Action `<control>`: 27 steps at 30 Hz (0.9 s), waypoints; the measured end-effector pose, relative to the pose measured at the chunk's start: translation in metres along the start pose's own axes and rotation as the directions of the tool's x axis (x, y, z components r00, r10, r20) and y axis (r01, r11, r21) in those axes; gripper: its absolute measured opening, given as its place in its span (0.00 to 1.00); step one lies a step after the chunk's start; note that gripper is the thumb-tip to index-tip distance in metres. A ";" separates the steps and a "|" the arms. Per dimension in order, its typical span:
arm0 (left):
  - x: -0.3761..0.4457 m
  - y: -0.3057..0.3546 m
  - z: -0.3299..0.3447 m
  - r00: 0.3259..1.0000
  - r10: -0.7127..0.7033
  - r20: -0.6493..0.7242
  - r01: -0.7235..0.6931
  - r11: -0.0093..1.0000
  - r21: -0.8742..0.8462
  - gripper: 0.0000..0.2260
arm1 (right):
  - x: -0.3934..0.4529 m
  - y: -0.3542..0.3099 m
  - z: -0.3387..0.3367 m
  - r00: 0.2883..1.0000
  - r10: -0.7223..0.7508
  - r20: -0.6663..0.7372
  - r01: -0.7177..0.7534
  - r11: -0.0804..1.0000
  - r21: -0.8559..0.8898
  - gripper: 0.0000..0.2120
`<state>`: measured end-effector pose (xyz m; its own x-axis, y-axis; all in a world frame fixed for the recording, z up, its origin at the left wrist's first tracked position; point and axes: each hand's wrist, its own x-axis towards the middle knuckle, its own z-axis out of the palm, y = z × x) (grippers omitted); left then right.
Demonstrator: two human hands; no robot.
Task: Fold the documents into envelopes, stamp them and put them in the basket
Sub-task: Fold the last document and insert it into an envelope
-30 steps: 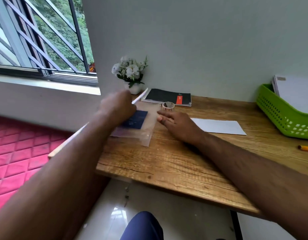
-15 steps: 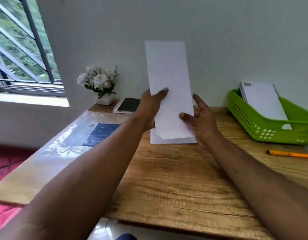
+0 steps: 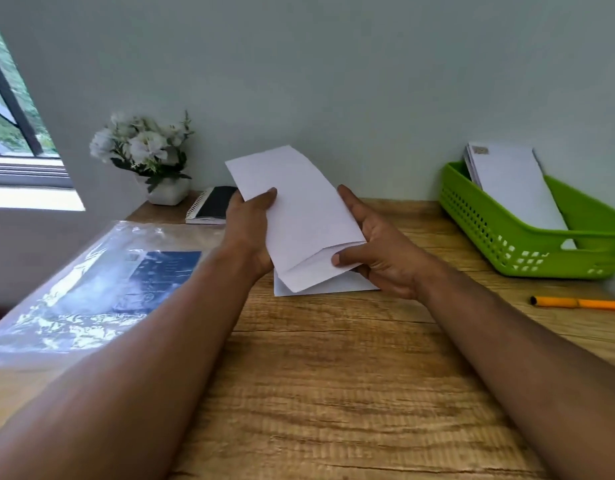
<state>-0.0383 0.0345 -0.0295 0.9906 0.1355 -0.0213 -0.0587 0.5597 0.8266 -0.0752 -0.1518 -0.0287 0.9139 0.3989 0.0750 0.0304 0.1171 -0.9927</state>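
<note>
A white envelope (image 3: pixel 299 209) is held above the wooden desk (image 3: pixel 333 375), tilted with its far end up and to the left. My left hand (image 3: pixel 250 226) grips its left edge. My right hand (image 3: pixel 372 247) holds its right edge, thumb on the open flap at the near end. Under the envelope a white folded document (image 3: pixel 333 287) lies flat on the desk. The green basket (image 3: pixel 527 233) stands at the back right with stamped envelopes (image 3: pixel 513 181) leaning inside.
A clear plastic sleeve with a blue sheet (image 3: pixel 102 285) covers the desk's left side. Against the wall stand a white flower pot (image 3: pixel 150 161) and a dark spiral notebook (image 3: pixel 212 206). An orange pen (image 3: pixel 579 303) lies at the right edge.
My left hand took an envelope from the plastic sleeve and raised it upright. Now both hands hold it lower and tilted, above the document. The camera has turned right.
</note>
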 end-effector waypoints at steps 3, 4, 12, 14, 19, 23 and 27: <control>-0.001 0.000 0.003 1.000 0.016 0.008 -0.016 0.999 -0.039 0.19 | 0.003 0.004 0.004 0.992 -0.027 -0.121 0.033 0.998 0.053 0.41; -0.002 -0.001 0.003 1.000 0.026 0.010 -0.025 0.999 -0.040 0.20 | 0.003 0.005 0.006 0.985 -0.037 -0.168 0.052 0.995 0.089 0.37; -0.021 0.001 0.009 0.958 -0.027 0.287 0.070 0.988 -0.140 0.23 | 0.000 0.003 0.010 0.932 -0.063 -0.356 0.101 0.991 0.091 0.19; -0.025 0.003 0.009 0.933 -0.012 0.360 0.086 0.978 -0.191 0.25 | -0.001 0.002 0.013 0.952 -0.046 -0.304 0.080 0.992 0.102 0.15; -0.029 0.001 0.013 0.908 -0.036 0.417 0.165 0.947 -0.276 0.57 | -0.005 0.001 0.020 0.956 -0.087 -0.279 0.065 0.994 -0.084 0.15; -0.025 -0.002 0.009 0.929 0.019 0.370 0.133 0.915 -0.380 0.49 | -0.004 0.004 0.021 0.739 -0.562 -0.372 0.171 0.690 -0.703 0.22; -0.024 -0.003 0.007 0.940 0.010 0.342 0.123 0.923 -0.365 0.40 | -0.010 0.001 0.025 0.590 -0.807 -0.030 0.354 0.292 -0.889 0.10</control>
<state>-0.0610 0.0240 -0.0272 0.9725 -0.1471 0.1804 0.0228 0.8315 0.5551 -0.0946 -0.1331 -0.0279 0.5270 0.1142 0.8422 0.6920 -0.6329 -0.3472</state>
